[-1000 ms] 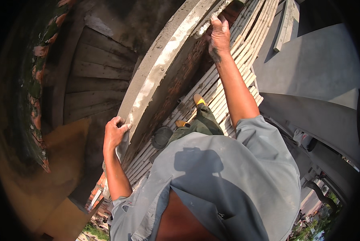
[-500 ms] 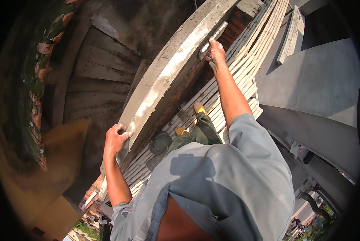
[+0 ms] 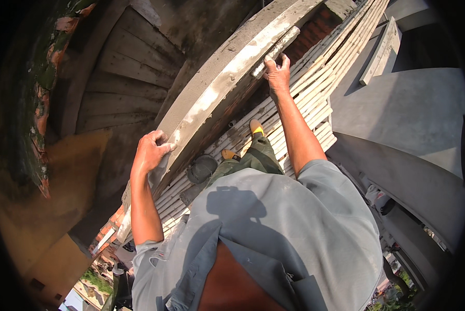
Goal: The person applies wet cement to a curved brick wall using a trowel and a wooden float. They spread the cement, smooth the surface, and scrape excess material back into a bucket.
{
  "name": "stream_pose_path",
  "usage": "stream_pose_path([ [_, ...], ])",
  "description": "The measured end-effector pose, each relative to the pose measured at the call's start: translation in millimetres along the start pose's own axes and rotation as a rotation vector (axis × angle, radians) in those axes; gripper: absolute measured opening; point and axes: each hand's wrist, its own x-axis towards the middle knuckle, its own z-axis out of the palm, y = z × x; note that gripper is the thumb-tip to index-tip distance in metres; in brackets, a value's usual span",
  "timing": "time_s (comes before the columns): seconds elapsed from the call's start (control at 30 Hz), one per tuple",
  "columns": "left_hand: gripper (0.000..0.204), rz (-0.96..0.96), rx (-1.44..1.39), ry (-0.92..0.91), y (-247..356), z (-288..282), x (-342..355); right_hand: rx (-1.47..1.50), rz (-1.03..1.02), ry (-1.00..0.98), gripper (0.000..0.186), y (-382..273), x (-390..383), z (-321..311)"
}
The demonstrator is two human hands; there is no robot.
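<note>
A long, curved wall top (image 3: 211, 96) of wet grey mortar runs diagonally across the view. At its near left edge my left hand (image 3: 152, 150) is curled, thumb on the top face and fingers over the rim. Farther up, my right hand (image 3: 278, 76) grips a mortar-crusted plastering float (image 3: 280, 47), seen nearly edge-on against the wall's right side. The float's handle is mostly hidden by the hand. Thumb and forefinger show apart at the tool's edge.
I stand on a platform of bamboo poles (image 3: 315, 85) beside the wall. A dark bucket (image 3: 202, 169) sits by my feet. Left of the wall, shadowed stair-like boards (image 3: 129, 72) lie lower down. A plank (image 3: 382, 54) rests on grey concrete at right.
My left hand has moved slightly up along the wall's edge. The right hand's fingers have spread apart on the float, which has shifted a little. The whole view has tilted slightly.
</note>
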Motion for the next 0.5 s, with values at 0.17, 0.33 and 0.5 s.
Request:
stream_pose_path([
  [0.17, 0.035, 0.024, 0.018, -0.023, -3, -2, 1, 0.091, -0.032, -0.001, 0.093, 11, -100, 49],
  [0.33, 0.035, 0.072, 0.044, -0.02, -4, -3, 2, 0.065, -0.146, -0.029, 0.096, -71, -116, 48],
  [0.5, 0.032, 0.06, 0.028, -0.066, -7, -6, 3, 0.164, -0.418, -0.013, 0.091, -140, -40, -2],
])
